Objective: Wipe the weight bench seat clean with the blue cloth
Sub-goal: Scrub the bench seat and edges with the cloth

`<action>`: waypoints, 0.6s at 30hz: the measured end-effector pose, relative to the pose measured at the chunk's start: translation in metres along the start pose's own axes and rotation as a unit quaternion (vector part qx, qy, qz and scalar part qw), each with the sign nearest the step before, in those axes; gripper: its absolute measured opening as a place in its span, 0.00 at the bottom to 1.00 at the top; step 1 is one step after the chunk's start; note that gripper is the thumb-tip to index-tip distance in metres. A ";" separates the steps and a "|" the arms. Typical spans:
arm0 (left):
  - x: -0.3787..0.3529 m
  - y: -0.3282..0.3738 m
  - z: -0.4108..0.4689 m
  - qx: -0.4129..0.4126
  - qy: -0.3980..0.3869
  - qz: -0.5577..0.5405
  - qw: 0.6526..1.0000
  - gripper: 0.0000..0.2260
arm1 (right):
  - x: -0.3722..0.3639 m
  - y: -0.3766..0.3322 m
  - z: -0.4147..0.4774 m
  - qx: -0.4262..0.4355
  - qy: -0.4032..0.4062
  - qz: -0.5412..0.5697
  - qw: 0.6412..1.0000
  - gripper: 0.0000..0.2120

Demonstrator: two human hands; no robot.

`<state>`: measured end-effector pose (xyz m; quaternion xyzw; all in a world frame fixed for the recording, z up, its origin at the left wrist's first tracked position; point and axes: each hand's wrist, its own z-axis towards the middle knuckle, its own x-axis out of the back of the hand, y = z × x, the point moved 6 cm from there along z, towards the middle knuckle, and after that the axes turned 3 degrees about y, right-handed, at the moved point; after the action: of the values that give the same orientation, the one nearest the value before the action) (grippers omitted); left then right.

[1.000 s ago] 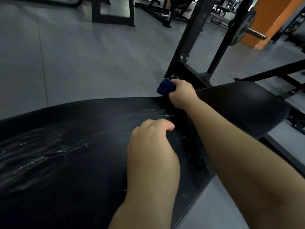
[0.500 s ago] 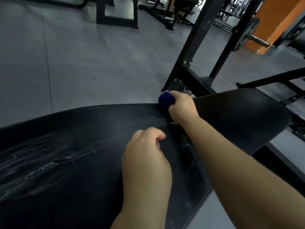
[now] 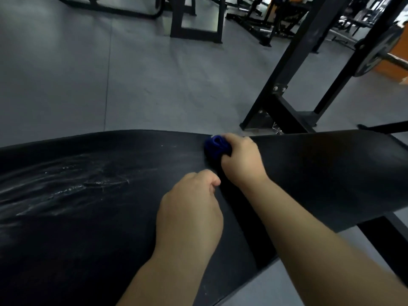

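The black weight bench seat [image 3: 99, 228] fills the lower half of the view, with whitish smears across its left part. My right hand [image 3: 241, 160] grips the bunched blue cloth [image 3: 215, 147] and presses it on the pad near the far edge, beside the gap between two pad sections. My left hand [image 3: 189, 208] rests on the seat just in front of it, fingers curled under and holding nothing that I can see.
A black rack upright and its base [image 3: 284, 93] stand right behind the bench. A weight plate on a bar [image 3: 373, 56] is at the far right. Grey floor [image 3: 88, 80] lies beyond the bench, with more black gym frames [image 3: 196, 21] at the back.
My right hand has drawn the cloth from over the far edge back onto the pad. The view has tilted up a little. My left hand stays in place.
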<state>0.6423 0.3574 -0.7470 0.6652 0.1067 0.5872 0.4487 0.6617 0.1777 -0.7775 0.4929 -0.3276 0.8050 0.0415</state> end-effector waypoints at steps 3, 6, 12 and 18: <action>-0.004 0.006 -0.004 0.018 0.004 0.011 1.000 0.12 | 0.008 0.008 -0.003 0.025 -0.035 -0.013 0.999 0.22; -0.008 0.008 -0.009 0.035 0.008 -0.001 0.999 0.11 | 0.032 0.048 0.004 -0.068 0.007 -0.011 0.998 0.18; -0.014 0.016 -0.017 0.078 -0.022 0.025 0.996 0.17 | 0.012 0.007 -0.019 0.019 -0.030 0.040 0.999 0.21; -0.005 0.016 -0.033 0.059 0.037 0.061 0.996 0.20 | 0.033 0.048 -0.003 -0.035 -0.029 0.016 0.999 0.17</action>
<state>0.6052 0.3604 -0.7417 0.6735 0.1174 0.6304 0.3677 0.6243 0.1333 -0.7749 0.5092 -0.3644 0.7789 0.0368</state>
